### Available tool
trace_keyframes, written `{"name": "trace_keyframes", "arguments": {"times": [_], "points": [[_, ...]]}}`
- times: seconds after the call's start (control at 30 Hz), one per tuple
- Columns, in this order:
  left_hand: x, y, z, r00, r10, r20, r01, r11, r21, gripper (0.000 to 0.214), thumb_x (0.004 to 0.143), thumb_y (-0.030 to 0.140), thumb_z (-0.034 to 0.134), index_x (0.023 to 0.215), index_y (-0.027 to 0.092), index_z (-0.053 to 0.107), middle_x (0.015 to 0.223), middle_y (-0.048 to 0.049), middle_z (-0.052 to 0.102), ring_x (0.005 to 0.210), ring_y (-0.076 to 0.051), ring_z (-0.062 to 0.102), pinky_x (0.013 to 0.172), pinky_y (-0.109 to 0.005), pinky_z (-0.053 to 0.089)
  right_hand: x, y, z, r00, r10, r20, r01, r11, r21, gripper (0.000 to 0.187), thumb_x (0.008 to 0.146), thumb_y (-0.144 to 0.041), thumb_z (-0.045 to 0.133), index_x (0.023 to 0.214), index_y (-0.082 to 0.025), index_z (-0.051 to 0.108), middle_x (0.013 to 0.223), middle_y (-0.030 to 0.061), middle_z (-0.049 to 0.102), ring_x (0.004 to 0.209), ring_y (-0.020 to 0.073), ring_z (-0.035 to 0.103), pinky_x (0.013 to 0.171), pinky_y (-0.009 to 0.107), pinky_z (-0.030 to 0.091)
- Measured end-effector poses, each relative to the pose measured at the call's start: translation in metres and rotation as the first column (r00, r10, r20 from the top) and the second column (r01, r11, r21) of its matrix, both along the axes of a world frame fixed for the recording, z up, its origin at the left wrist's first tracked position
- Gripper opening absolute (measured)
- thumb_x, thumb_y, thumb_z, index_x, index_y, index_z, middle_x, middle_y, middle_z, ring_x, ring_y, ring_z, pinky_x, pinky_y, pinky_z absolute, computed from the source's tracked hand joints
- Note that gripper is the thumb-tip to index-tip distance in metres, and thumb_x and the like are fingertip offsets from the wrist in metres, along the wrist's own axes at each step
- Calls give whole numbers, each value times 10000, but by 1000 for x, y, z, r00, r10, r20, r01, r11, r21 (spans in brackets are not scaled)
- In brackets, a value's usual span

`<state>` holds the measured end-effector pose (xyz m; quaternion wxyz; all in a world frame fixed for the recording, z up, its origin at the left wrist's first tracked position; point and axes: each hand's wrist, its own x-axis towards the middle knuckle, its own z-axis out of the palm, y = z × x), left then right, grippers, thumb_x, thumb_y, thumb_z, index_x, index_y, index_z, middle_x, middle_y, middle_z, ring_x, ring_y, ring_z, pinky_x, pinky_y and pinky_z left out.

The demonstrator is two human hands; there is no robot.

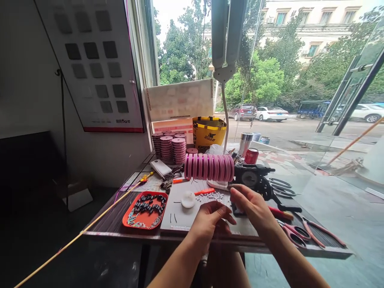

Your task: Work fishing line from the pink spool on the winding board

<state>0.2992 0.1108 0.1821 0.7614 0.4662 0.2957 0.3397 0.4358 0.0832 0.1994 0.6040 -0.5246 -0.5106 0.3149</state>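
My left hand (210,220) hovers over the front of the white work mat (183,218), fingers curled in a pinch; what they hold is too small to make out. My right hand (252,206) is just to its right, fingers bent and pinched close to the left fingertips. Small white beads (213,196) lie scattered on the mat just beyond both hands. A row of pink line spools (209,167) sits on a black winder (255,178) behind the hands.
A red tray (145,210) of small dark parts lies left of the mat, with a white round disc (188,199) near it. Stacked pink spools (169,147) and a yellow bag (208,132) stand at the back. Scissors and pliers (303,232) lie right. A yellow rod (90,226) crosses the left edge.
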Motion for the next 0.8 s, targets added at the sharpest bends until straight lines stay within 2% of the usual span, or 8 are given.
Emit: {"name": "trace_keyframes", "arguments": {"times": [0.1, 0.2, 0.3, 0.4, 0.5, 0.63, 0.73, 0.8], "points": [[0, 3, -4, 1000, 7, -2, -7, 1000, -7, 409, 572, 499, 724, 687, 133, 584, 657, -52, 670, 522, -128, 585, 565, -265, 439, -1, 11, 4, 1000, 4, -7, -4, 1000, 21, 395, 668, -542, 623, 645, -151, 578, 518, -47, 409, 477, 72, 319, 445, 218, 258], [0, 5, -8, 999, 31, 10, -31, 999, 8, 411, 555, 489, 739, 670, 125, 586, 719, -67, 668, 623, -154, 611, 616, -272, 431, 0, 6, 14, 999, -19, -42, 22, 997, 77, 315, 689, -467, 635, 640, -159, 594, 544, -38, 465, 502, 70, 367, 490, 211, 305], [1, 8, -12, 998, 52, 34, -53, 998, 32, 393, 580, 475, 723, 659, 121, 571, 668, -21, 613, 491, -75, 493, 523, -218, 347, 11, 8, 47, 989, 38, -146, -18, 991, 136, 217, 678, -387, 639, 680, -170, 636, 676, 7, 603, 628, 110, 520, 610, 232, 412], [3, 10, -14, 998, 54, 44, -56, 998, 34, 368, 602, 449, 705, 659, 119, 552, 521, 64, 454, 397, -18, 261, 442, -201, 172, 26, 38, 92, 981, 62, -182, -22, 977, 214, 176, 656, -347, 635, 665, -174, 607, 795, 34, 660, 762, 157, 605, 729, 301, 464], [6, 10, -15, 998, 52, 27, -53, 998, 32, 335, 620, 425, 682, 681, 126, 545, 463, 100, 341, 390, -25, 203, 441, -226, 114, 36, 88, 121, 994, 62, -89, -50, 990, 129, 219, 748, -313, 572, 600, -154, 547, 759, 48, 668, 761, 147, 629, 754, 315, 469], [6, 11, -15, 999, 51, 2, -51, 998, 45, 311, 642, 423, 649, 690, 142, 524, 451, 105, 333, 369, -26, 182, 439, -246, 98, 31, 142, 127, 986, 90, 138, -81, 995, -64, 235, 737, -269, 588, 624, -66, 618, 644, 54, 658, 623, 133, 623, 646, 283, 450], [5, 10, -15, 999, 43, 0, -43, 998, 47, 313, 648, 426, 641, 693, 142, 517, 454, 105, 327, 378, -27, 179, 442, -247, 94, 20, 148, 127, 945, 58, 322, -24, 994, -109, 531, 796, -348, 355, 595, 73, 610, 708, 69, 637, 669, 107, 609, 643, 249, 379], [5, 10, -15, 999, 38, 8, -39, 998, 45, 316, 647, 426, 642, 697, 140, 516, 457, 103, 326, 385, -27, 176, 442, -246, 87, 16, 133, 129, 910, -50, 412, 67, 997, -26, 509, 794, -352, 391, 597, 62, 611, 770, 75, 642, 766, 136, 603, 667, 241, 362]]}}
